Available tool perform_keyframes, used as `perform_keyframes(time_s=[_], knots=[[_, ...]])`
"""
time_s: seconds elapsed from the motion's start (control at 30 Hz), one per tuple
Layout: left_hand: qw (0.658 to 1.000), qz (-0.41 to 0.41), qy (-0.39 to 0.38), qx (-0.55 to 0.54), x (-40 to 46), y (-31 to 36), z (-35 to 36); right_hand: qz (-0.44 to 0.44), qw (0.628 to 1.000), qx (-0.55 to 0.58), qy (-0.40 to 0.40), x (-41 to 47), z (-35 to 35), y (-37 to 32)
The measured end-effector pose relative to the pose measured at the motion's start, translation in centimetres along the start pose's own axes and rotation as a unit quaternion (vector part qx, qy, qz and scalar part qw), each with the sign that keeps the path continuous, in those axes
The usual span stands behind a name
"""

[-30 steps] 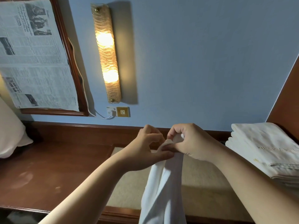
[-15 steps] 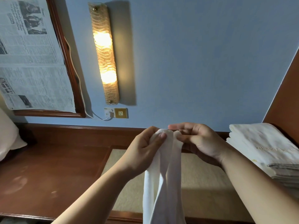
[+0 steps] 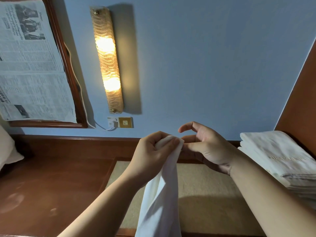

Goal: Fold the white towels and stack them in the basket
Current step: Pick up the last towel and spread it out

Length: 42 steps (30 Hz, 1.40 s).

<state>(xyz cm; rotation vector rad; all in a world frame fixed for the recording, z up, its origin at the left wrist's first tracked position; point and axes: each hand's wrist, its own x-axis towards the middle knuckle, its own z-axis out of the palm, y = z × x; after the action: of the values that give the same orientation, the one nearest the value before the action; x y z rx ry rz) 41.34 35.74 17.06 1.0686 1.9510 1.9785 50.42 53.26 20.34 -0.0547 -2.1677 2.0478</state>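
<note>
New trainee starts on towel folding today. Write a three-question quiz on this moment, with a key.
1. True or false: the left hand pinches the top of the hanging white towel.
2. Which is lit? A) wall lamp B) newspaper sheet C) wall socket
3. On which side of the person does the stack of folded towels lie?

Key: 1 true. 2 A. 3 The right; the right hand grips nothing, fingers loosely spread beside the towel's top.

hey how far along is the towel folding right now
Done: a stack of folded towels sits at the right. In hand: the left hand pinches the top of a hanging white towel, unfolded; the right hand is open beside it. Left: folding this one and stacking. No basket is in view.
</note>
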Motion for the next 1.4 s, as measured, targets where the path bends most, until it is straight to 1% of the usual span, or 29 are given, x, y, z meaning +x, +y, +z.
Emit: perform_keyframes(time_s=[0.13, 0.27, 0.47, 0.57, 0.67, 0.77, 0.83, 0.9, 0.97, 1.03, 1.1, 1.23, 1.3, 1.4], knots=[[1.0, 0.003, 0.018, -0.003, -0.1, -0.3, 0.0, -0.006, 0.999, 0.04, -0.006, 0.4, -0.1, 0.4], [1.0, 0.003, 0.016, -0.005, 0.0, -0.6, -0.1, -0.008, 1.0, 0.016, -0.011, 0.8, -0.2, 0.5], [0.999, 0.004, 0.02, 0.034, -0.1, -1.1, -0.3, -0.003, 1.0, -0.004, -0.021, 0.8, 0.0, 0.5], [0.998, -0.012, 0.01, 0.054, 0.1, -1.5, -0.3, -0.003, 0.997, -0.081, -0.013, 1.0, 0.2, 0.6], [0.994, -0.038, -0.015, 0.1, 0.7, -2.0, -0.7, 0.0, 0.982, -0.184, -0.03, 1.1, 0.1, -0.3], [0.989, -0.039, -0.095, 0.104, 1.4, -1.5, -1.2, -0.031, 0.939, -0.341, -0.036, 1.0, -0.1, -1.8], [0.986, -0.03, -0.131, 0.094, 1.8, -0.9, -1.3, -0.055, 0.909, -0.413, -0.025, 0.9, 0.1, -3.1], [0.985, -0.023, -0.142, 0.093, 2.4, -0.3, -1.3, -0.079, 0.892, -0.446, -0.019, 0.9, 0.3, -4.1], [0.985, -0.023, -0.127, 0.117, 3.0, 0.3, -1.1, -0.094, 0.88, -0.465, -0.006, 0.7, 0.3, -5.0], [0.985, -0.031, -0.089, 0.144, 3.6, 0.7, -0.8, -0.106, 0.878, -0.466, 0.025, 0.7, 0.0, -5.3], [0.985, -0.023, -0.053, 0.165, 4.1, 1.1, -0.4, -0.12, 0.884, -0.445, 0.075, 1.0, -0.2, -5.0], [0.985, 0.028, -0.015, 0.172, 4.6, 2.0, 0.5, -0.129, 0.921, -0.316, 0.187, 1.7, 0.2, -3.1], [0.986, 0.047, -0.005, 0.163, 5.0, 2.6, 0.7, -0.115, 0.94, -0.251, 0.198, 2.0, 0.2, -2.5], [0.983, 0.068, 0.005, 0.171, 5.5, 3.7, 0.6, -0.086, 0.971, -0.122, 0.184, 2.5, -0.6, -3.4]])
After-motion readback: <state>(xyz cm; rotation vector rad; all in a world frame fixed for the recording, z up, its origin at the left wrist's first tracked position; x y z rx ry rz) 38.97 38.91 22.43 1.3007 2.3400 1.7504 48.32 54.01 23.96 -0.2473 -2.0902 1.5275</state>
